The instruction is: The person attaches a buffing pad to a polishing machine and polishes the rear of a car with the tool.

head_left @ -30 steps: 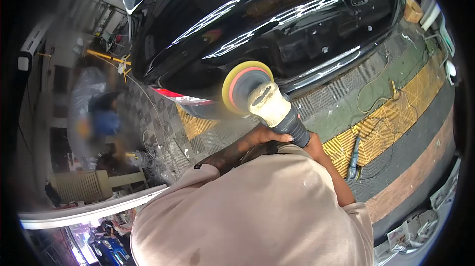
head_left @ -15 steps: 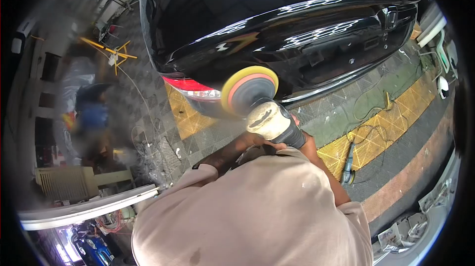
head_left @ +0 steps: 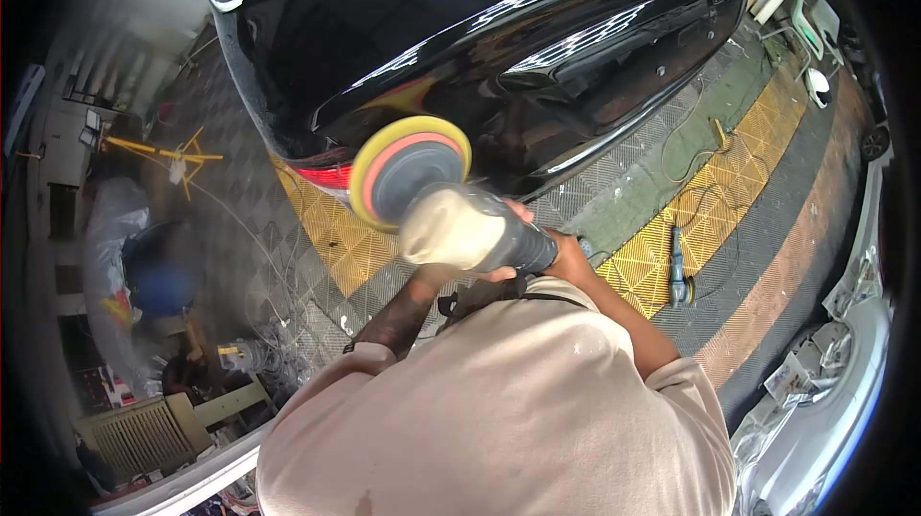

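Both my hands hold a polisher [head_left: 451, 228] with a cream cover on its head and a dark grey body. Its round pad [head_left: 459, 137], yellow with an orange ring, stands at the rear corner of a black car [head_left: 403, 46], partly in front of the red tail light [head_left: 324, 176]. Whether the pad touches the paint I cannot tell. My left hand [head_left: 497, 274] is closed around the head end from below, mostly hidden by the tool. Farther back, my right hand [head_left: 564, 255] wraps around the rear of the body.
A second blue power tool [head_left: 677, 267] lies on the yellow floor tiles [head_left: 628, 276] at right, with its cable looped nearby. Yellow stands [head_left: 177, 153] are at left, beside a blurred blue object [head_left: 163, 286]. A pale car panel [head_left: 825, 410] with paper on it sits at lower right.
The view has shifted, and the car sits farther left in it. The polisher has moved left, its pad now covering more of the tail light; both hands keep their hold.
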A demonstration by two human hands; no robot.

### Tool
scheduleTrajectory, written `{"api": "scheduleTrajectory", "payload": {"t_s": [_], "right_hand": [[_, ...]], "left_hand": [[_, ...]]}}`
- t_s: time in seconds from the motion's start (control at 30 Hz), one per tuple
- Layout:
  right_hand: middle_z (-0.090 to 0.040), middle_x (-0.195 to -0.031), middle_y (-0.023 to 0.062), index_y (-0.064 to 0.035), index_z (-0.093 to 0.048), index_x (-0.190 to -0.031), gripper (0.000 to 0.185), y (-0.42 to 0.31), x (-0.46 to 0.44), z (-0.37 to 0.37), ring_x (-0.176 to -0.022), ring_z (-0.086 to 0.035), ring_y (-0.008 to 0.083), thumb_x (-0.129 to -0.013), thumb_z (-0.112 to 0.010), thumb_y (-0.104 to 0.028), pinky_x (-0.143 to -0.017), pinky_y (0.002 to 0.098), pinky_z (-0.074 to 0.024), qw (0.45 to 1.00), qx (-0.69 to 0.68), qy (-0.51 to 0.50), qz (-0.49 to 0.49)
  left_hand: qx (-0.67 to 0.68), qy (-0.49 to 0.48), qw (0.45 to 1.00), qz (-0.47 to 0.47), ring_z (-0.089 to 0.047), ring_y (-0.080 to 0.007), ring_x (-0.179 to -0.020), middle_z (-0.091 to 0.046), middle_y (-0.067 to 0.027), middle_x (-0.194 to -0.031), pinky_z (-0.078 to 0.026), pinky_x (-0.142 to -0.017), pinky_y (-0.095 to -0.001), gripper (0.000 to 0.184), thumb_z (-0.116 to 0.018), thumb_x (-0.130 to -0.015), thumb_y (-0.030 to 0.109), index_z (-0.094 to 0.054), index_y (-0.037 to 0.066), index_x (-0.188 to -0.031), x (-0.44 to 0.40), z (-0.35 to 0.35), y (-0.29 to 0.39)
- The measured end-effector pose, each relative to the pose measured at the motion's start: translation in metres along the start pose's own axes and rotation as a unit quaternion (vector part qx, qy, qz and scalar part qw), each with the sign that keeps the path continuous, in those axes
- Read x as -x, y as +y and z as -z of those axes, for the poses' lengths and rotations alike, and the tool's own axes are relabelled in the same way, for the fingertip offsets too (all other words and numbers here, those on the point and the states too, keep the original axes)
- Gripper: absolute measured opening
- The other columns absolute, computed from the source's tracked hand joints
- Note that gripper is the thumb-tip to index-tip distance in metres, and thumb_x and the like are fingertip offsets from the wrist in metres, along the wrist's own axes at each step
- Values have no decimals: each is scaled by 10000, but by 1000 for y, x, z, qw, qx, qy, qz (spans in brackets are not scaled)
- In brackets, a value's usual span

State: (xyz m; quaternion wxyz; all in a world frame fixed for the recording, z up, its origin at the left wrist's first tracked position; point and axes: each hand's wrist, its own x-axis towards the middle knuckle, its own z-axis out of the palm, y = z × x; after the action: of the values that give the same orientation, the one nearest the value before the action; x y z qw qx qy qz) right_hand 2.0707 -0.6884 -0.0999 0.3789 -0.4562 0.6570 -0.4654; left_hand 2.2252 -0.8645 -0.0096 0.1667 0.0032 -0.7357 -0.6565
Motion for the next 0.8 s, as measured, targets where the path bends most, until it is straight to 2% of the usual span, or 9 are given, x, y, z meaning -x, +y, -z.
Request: {"api": "scheduleTrajectory", "payload": {"t_s": [0.07, 0.1, 0.2, 0.33, 0.4, 0.5, 0.6, 0.77, 0.8], "right_hand": [[-746, -1012, 182, -1, -695, -1083, 423, 17, 13, -5, -943, -740, 275, -707, -859, -106, -833, 371, -563, 998, -43, 35, -3], [-746, -1012, 182, -1, -695, -1083, 423, 24, 20, -7, -943, -740, 275, -707, -859, -106, -833, 371, -563, 999, -41, 34, -2], [-766, -1052, 132, 7, -704, -1114, 460, 30, 37, -17, -959, -717, 159, -732, -892, -170, -843, 339, -563, 990, -132, 51, -22], [-768, -1037, 109, 4, -708, -1108, 420, 27, 30, -21, -950, -708, 143, -749, -874, -136, -845, 329, -557, 994, -104, 21, -18], [-765, -1031, 147, 10, -703, -1108, 421, 4, 18, -21, -947, -718, 176, -738, -859, -115, -846, 340, -553, 997, -73, 5, -37], [-755, -1032, 185, 15, -699, -1101, 443, 12, 14, -22, -958, -728, 205, -712, -859, -123, -843, 352, -550, 999, -14, -5, -52], [-763, -1033, 164, 2, -714, -1082, 420, 4, 27, -14, -959, -727, 185, -720, -868, -145, -845, 356, -552, 998, -2, 18, -60], [-778, -1047, 93, -38, -739, -1078, 372, -9, 52, 5, -972, -718, 142, -762, -877, -178, -861, 327, -556, 987, -116, 44, -101], [-778, -1050, 79, -44, -744, -1073, 359, -9, 54, 8, -978, -717, 137, -765, -878, -171, -865, 317, -556, 991, -73, 34, -106]], "left_hand": [[-63, -43, 997, -2, -572, -241, -1235, -592, -109, -1311, -478, -1054, -407, 753, -914, -697, 191, -537, 40, -1331, -7, -6, -12], [-85, -56, 995, 19, -569, -228, -1234, -600, -82, -1299, -457, -1074, -395, 743, -913, -695, 194, -553, 69, -1333, -9, -10, -16], [38, -38, 995, 90, -557, -208, -1231, -602, -43, -1279, -418, -1103, -372, 743, -912, -688, 170, -562, 115, -1341, -5, -24, -38], [-45, -30, 996, 75, -568, -210, -1219, -608, -58, -1266, -446, -1080, -372, 727, -908, -689, 168, -562, 99, -1325, 11, -9, -33], [-85, -20, 995, 57, -575, -214, -1214, -610, -74, -1261, -467, -1061, -373, 721, -903, -691, 167, -558, 84, -1318, 12, 0, -6], [7, -3, 999, 43, -567, -223, -1237, -606, -85, -1259, -467, -1068, -393, 728, -895, -693, 160, -548, 59, -1326, 10, -2, 18], [80, 16, 995, 66, -557, -217, -1239, -592, -72, -1270, -465, -1064, -391, 712, -885, -699, 158, -557, 62, -1324, 8, -12, 9], [52, -14, 992, 114, -576, -208, -1180, -601, -85, -1254, -474, -1030, -367, 698, -876, -725, 214, -558, 52, -1324, -12, -36, -24], [98, -24, 987, 124, -579, -207, -1174, -603, -84, -1252, -475, -1029, -367, 696, -877, -726, 215, -559, 53, -1324, -19, -38, -20]]}}
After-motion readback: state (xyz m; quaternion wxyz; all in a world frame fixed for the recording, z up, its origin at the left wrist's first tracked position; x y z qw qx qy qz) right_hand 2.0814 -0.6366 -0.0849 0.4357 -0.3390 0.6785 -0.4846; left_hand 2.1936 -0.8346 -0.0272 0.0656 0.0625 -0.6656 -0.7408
